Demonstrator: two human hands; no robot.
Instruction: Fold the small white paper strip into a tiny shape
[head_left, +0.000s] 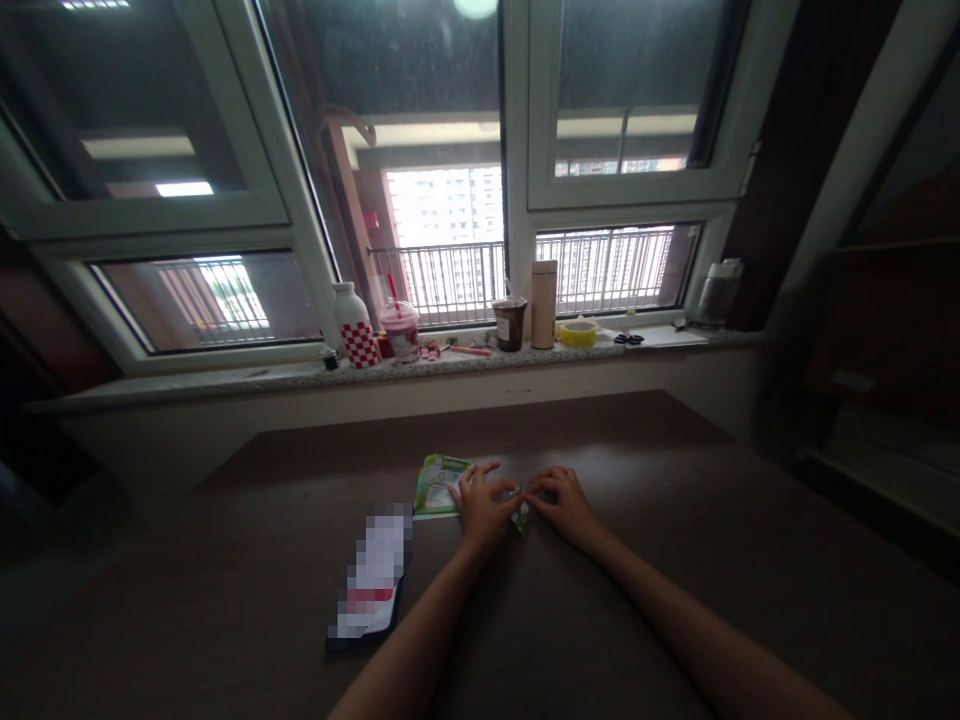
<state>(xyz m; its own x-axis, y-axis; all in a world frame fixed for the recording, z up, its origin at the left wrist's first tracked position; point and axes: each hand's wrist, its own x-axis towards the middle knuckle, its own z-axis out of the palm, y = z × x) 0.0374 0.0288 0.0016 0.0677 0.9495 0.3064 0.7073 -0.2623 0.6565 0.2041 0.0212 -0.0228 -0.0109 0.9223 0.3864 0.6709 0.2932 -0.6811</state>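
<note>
On the brown table (285, 500) lies a green and white packet (436, 488), just beside the fingers of my left hand (482, 508). A small green piece (520, 517) is pinched between the thumb and forefinger of my left hand. My right hand (562, 503) meets it there, thumb and forefinger pinched together at the top of the same small piece. The fingertips of both hands nearly touch, and they partly hide the piece.
A phone (375, 580), partly blurred out, lies left of my left forearm. Behind the table, the windowsill (450, 365) bears a checkered bottle (356, 330), a pink drink cup (401, 330), a dark drink cup (510, 325), a tan flask (544, 305), yellow tape (577, 334) and scissors (628, 339).
</note>
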